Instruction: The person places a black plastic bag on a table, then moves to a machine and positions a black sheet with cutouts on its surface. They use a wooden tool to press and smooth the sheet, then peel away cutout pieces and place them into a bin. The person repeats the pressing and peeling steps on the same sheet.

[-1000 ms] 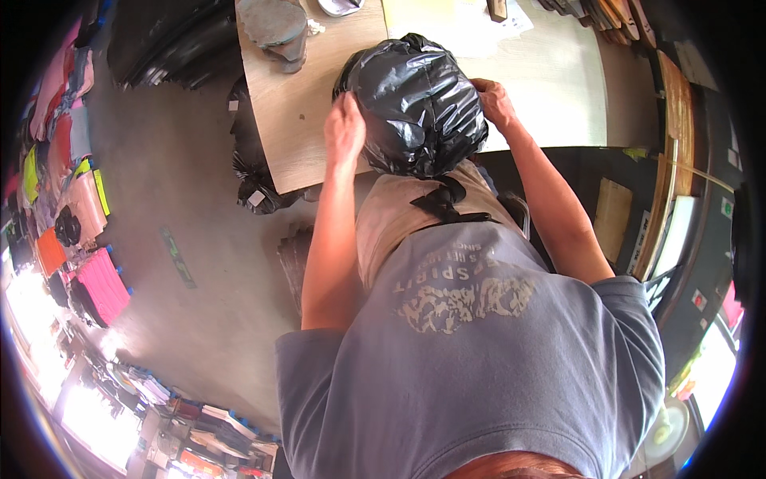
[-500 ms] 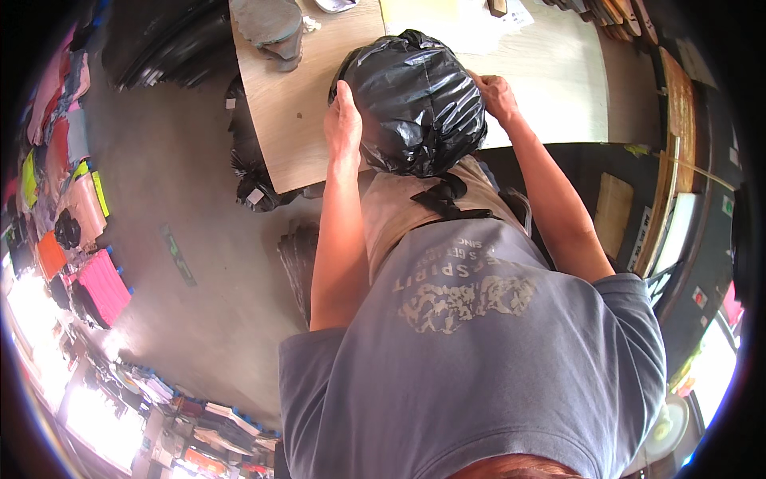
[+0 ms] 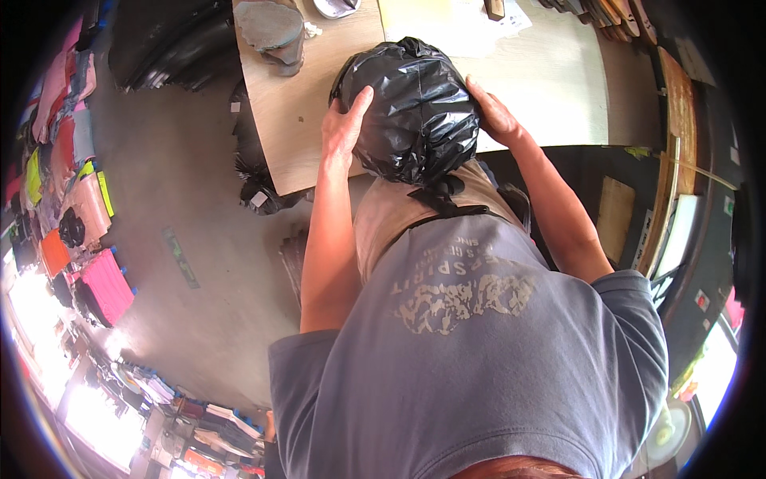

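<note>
A bulging, round black plastic bag sits at the near edge of the pale wood-topped table, between my two hands. My left hand grips its left side, thumb raised and fingers partly hidden behind the plastic. Against the right side lies my right hand, its thumb and fingers along the crinkled surface. The bag is held from both sides, its near end close to my lap. What fills it cannot be seen.
A grey lumpy block stands at the table's far left, near a small white dish. A yellow sheet and a dark-topped wooden block lie farther back. Black plastic hangs beside the table's left edge. Coloured material stacks line the left.
My right hand has gone from fingers bent at the bag's edge to lying along its side. The bag has shifted slightly left and toward me, and my left hand sits a little lower.
</note>
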Demonstrator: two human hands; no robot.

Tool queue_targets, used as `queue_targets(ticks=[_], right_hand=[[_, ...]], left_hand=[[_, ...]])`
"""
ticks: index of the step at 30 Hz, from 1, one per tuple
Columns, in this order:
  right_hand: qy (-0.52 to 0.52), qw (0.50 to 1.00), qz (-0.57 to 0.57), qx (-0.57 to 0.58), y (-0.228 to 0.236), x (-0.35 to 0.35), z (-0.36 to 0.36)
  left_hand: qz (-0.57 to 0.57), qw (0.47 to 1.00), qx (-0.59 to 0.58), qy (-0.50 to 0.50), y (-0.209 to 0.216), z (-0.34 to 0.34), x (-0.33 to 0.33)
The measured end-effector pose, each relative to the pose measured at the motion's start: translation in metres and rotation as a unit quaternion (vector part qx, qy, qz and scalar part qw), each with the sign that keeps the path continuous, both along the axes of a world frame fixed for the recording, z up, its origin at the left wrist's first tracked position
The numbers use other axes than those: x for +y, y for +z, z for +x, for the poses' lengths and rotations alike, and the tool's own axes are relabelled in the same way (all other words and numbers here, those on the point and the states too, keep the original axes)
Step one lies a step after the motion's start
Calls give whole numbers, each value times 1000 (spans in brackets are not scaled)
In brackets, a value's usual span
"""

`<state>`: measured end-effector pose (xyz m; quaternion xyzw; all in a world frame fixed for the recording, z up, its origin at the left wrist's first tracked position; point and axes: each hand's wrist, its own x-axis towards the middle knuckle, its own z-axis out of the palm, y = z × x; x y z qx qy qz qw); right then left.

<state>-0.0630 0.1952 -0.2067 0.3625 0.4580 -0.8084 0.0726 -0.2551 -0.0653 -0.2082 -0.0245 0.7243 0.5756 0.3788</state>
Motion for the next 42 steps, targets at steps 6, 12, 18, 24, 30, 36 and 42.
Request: queue_targets(ticks=[6,12,18,24,30,36,42], right_hand=[[102,992,77,14,9,-1,-4],[70,996,48,15,8,-8,-8],[79,991,108,8,17,-12,-7],[45,997,55,33,14,-16,-3],[-26,999,-37,23,9,-17,-2],[-49,996,-67,27,17,-14,-6],[-33,989,-117,78,24,-9,-13]], left_hand=[[52,996,-66,-7,25,-7,0],[92,990,-105,-15,18,-15,1],[19,996,-46,-73,16,-25,0],[71,993,-94,-32,13,-21,1],[103,981,-166,-10,20,-22,8],[114,970,-215,-10,30,-24,16],[79,978,-187,-39,15,-29,12]])
